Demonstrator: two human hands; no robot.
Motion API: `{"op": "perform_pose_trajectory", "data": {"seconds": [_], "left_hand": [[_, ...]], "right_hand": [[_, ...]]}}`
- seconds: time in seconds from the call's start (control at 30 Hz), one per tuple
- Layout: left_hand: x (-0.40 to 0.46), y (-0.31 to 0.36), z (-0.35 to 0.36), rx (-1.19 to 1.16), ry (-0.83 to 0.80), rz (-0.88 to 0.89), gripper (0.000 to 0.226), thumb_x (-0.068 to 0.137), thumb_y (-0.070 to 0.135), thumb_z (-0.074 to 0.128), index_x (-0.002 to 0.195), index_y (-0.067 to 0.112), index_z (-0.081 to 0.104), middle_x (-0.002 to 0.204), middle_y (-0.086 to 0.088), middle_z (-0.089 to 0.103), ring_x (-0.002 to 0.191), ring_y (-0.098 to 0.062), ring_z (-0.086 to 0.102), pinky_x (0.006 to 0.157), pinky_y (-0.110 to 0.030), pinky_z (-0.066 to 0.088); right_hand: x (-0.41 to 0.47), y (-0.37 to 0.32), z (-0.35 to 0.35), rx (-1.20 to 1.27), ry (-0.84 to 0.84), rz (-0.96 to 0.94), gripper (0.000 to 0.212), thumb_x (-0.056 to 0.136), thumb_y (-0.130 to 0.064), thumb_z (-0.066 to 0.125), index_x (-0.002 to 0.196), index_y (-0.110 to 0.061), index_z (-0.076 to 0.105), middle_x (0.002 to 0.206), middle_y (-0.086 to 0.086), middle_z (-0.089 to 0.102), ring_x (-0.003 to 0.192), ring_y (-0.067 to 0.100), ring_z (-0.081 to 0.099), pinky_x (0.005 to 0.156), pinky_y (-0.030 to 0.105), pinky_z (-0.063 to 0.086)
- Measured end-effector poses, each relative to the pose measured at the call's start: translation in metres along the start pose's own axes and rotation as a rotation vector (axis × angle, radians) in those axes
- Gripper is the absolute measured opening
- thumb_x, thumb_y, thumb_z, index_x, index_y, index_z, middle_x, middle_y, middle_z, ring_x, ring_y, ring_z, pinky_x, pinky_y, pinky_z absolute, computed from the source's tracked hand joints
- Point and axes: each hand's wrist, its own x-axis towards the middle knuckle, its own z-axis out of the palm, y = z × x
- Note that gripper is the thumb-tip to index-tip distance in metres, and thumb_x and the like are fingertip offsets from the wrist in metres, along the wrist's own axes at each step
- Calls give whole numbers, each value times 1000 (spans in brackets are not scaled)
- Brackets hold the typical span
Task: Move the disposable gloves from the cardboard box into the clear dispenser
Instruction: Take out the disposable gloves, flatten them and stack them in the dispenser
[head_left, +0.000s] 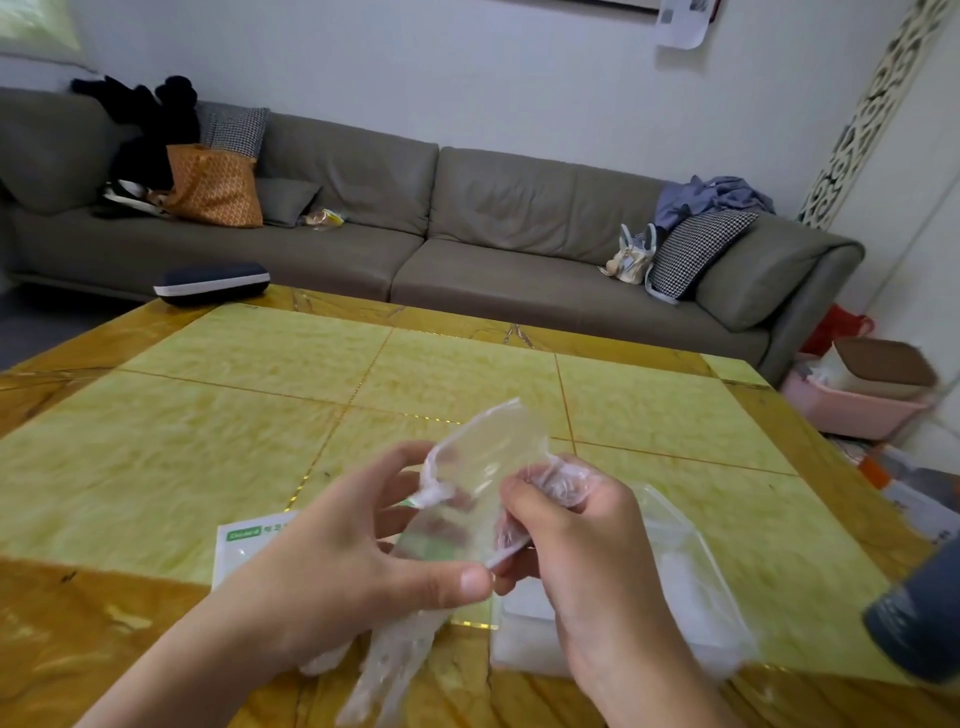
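Soft, even daylight fills the room, brightest at the upper left, with a pale sheen on the glossy bench and only faint shadows. The wide lens bends the sofa and wall lines toward the edges. Hands and foreground are slightly motion-blurred.

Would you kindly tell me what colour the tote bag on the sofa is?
Orange with a fine pattern, head view.

Head view looks forward and down, close over the table (sofa beyond).
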Motion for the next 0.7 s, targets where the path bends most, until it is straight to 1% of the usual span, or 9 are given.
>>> {"op": "perform_pose_trajectory", "data": {"seconds": [0.07,0.13,0.17,0.27,0.37,0.43,0.47,0.57,0.7], "left_hand": [[4,0,7,53,194,43,48,77,21,89,120,25,67,104,-1,78,91,-18,77,74,-31,64],[7,0,9,5,404,103,16,91,18,73,105,10,73,88,-9,79,78,-27,77,64,-39,64],[8,-2,8,-46,473,119,14,95,16,67,98,5,75,83,-12,78,74,-32,76,62,-41,63],[8,1,2,-148,582,127,20,99,15,62,93,2,77,79,-17,76,70,-33,75,58,-30,62],[6,3,-2,-209,570,111,17,97,12,64,93,2,77,80,-20,75,68,-33,74,56,-32,62],[6,1,-1,-177,517,88,15,95,11,67,91,1,77,78,-21,74,67,-35,73,55,-38,62],[6,0,0,-146,481,77,14,95,11,68,90,1,77,77,-21,73,66,-35,73,56,-42,61],[5,1,5,-112,384,63,13,95,13,69,90,1,74,78,-21,73,66,-37,73,59,-47,59],[7,0,3,-284,406,36,19,97,21,65,92,4,67,81,-26,70,66,-41,68,60,-42,54]], "right_hand": [[-1,1,0,-15,-10,3,15,92,2,62,78,6,62,60,21,59,46,32,56,49,38,51],[-1,3,-1,-21,-16,4,13,93,2,63,81,6,63,61,19,59,46,32,56,50,40,51],[-1,4,-1,-23,-17,4,13,94,1,64,82,5,64,62,18,59,47,32,56,52,41,52],[-2,3,-6,-27,-37,30,11,92,2,64,82,0,67,64,18,61,51,34,60,53,41,53],[-1,-7,-16,-91,-179,43,4,87,-5,71,88,-2,68,78,19,74,64,34,71,57,40,56],[3,-15,-27,-194,-287,51,26,81,-18,76,102,-5,70,91,15,78,79,32,78,62,34,58],[6,-19,-32,-238,-308,41,30,82,-20,79,107,-7,71,94,15,79,83,31,78,64,33,59],[7,-23,-37,-247,-300,-5,6,94,-5,75,99,-2,73,84,19,76,72,35,75,60,42,59],[7,-13,-36,-193,-250,9,13,100,-1,65,89,4,69,70,20,67,51,30,61,44,34,48]]}}
